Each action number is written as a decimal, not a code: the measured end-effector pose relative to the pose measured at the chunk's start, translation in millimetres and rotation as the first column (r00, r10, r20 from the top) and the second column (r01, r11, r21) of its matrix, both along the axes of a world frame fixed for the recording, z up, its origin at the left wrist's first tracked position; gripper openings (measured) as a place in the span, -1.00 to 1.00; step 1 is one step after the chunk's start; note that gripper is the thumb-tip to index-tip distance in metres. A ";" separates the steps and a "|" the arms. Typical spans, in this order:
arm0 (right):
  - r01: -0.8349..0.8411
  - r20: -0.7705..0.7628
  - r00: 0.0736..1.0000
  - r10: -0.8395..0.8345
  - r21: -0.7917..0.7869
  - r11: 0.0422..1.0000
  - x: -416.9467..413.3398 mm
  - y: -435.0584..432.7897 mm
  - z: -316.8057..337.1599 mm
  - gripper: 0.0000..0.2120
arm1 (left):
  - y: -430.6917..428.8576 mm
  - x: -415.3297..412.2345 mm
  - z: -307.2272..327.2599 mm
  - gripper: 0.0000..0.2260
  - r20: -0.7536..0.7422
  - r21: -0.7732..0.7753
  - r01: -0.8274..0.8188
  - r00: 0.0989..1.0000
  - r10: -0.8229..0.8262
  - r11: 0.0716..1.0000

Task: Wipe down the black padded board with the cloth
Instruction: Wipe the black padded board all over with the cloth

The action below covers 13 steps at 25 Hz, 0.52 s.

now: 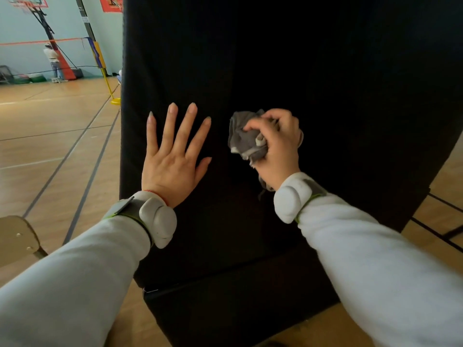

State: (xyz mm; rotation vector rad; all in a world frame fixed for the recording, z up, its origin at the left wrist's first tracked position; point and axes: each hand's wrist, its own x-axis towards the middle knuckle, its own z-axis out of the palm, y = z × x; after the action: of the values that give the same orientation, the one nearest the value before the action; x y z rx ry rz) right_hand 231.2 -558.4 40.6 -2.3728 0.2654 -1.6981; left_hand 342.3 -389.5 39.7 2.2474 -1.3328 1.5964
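Pressing flat against the black padded board (288, 58), your left hand (172, 156) lies released, fingers straight and spread. Just beside it, your right hand (278, 144) is clenched around the bunched grey cloth (244, 139), holding it to the board's surface. The board stands upright on the wooden floor (50, 136), filling the space ahead of both hands.

The padded board (275, 58) is plain black, and the cloth (244, 140) is dark grey with pale, whitish patches. Both sleeves (75, 284) are light grey, and each wrist band (157, 219) is white with a grey strap edged in green. The wooden floor (50, 146) is honey-tan crossed by dark lines, and the wall (15, 31) is pale blue-green.
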 end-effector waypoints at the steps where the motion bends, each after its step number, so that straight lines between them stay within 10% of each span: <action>1: -0.015 -0.022 1.000 0.015 -0.005 1.000 -0.4 0.6 -11.5 -0.69 | -0.2 0.1 0.3 -0.40 0.004 -0.002 0.002 1.000 -0.002 1.000; 9: -0.131 -0.303 0.948 0.098 -0.089 0.987 -20.3 3.1 -82.3 -0.71 | 7.8 -8.9 -26.7 -0.44 -0.051 0.063 0.031 0.998 -0.028 0.998; 13: -0.085 -0.155 0.985 0.076 -0.056 0.995 -25.9 -7.8 -29.8 -0.60 | 9.4 -2.8 -34.8 -0.44 -0.032 0.072 0.004 0.999 -0.001 0.997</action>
State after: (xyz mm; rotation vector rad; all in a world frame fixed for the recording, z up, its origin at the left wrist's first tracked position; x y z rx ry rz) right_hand 205.2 -566.2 10.8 -2.5264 0.1402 -1.5136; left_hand 339.6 -380.1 4.9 2.3008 -1.4070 1.5290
